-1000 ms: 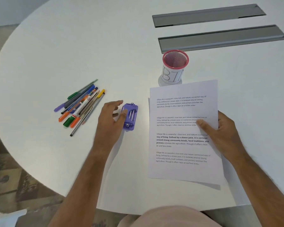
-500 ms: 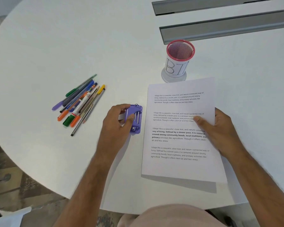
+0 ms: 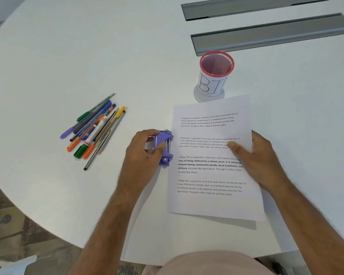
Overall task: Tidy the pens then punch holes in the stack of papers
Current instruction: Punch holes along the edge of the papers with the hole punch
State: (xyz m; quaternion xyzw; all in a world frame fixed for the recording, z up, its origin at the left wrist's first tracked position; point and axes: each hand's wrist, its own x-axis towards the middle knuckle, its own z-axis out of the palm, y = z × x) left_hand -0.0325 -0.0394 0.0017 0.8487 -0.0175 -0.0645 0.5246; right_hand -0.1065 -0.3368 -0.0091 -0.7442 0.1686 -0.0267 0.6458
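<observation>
We see left hand gripping purple hole punch at paper stack's left edge, frame centre; right hand pinching stack's right edge. Pens loose on bench, centre left.

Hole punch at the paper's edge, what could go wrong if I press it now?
1. The stack of papers is gripped by the right hand and its near end seems lifted, so sheets may enter the purple hole punch unevenly, giving misaligned holes.
2. The left hand grips the punch by its side; pressing could tip it.
3. The pens lie loose, not in the mesh cup.
</observation>
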